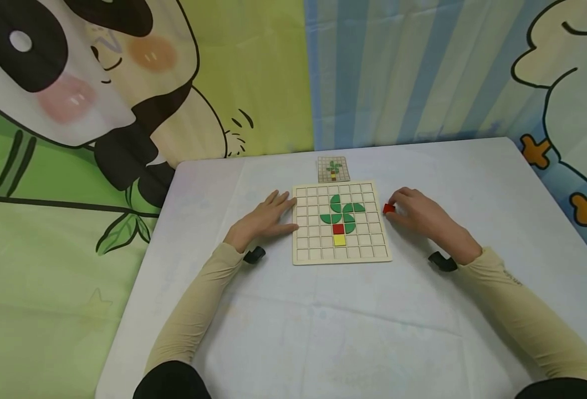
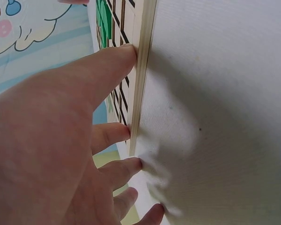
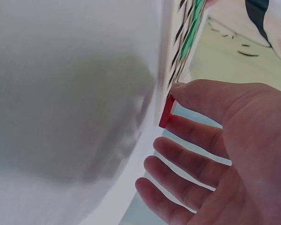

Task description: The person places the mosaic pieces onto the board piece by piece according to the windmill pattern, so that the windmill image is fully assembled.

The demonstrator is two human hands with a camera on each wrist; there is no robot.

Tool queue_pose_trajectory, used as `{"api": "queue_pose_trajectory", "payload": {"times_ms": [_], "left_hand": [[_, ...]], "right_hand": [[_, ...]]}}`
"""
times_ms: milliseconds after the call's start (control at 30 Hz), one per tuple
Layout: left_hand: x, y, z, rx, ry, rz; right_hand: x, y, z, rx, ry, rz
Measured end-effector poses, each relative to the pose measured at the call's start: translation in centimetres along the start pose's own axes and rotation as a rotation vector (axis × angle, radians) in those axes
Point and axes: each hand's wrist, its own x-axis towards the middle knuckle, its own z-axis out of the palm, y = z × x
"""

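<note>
A square wooden grid board [image 1: 313, 252] lies flat on the table. Green quarter-round pieces [image 1: 336, 206] form a pinwheel on it, with a red square tile [image 1: 338, 229] and a yellow square tile [image 1: 340, 240] below. My left hand [image 1: 260, 221] rests at the board's left side, fingers spread; in the left wrist view its thumb [image 2: 117, 58] and index finger touch the edge. Just off the right edge, my right hand [image 1: 420, 213] pinches another red square tile [image 3: 166, 111] between thumb and index finger, its other fingers extended.
Behind the board lies a small pattern card [image 1: 333, 169] with a similar printed figure. A white cloth covers the table [image 1: 323, 332]. Cartoon-printed curtains [image 1: 253, 72] hang along the back and left. Black straps [image 1: 443, 261] sit at both wrists.
</note>
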Motion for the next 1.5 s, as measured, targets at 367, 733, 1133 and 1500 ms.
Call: {"api": "queue_pose_trajectory", "payload": {"times_ms": [367, 733, 1133, 1500], "left_hand": [[0.1, -0.1, 0.1, 0.015, 0.001, 0.0], [0.1, -0.1, -0.1, 0.005, -0.001, -0.005], [0.2, 0.0, 0.0, 0.007, -0.003, -0.008], [0.1, -0.1, 0.0, -0.001, -0.008, -0.01]], "right_hand": [[-0.6, -4.5, 1.6, 0.051, -0.003, -0.196], [-1.3, -9.1, 4.3, 0.012, 0.053, -0.455], [-1.5, -10.0, 4.8, -0.034, 0.059, -0.416], [-1.7, -10.1, 5.0, -0.061, 0.086, -0.454]]}}
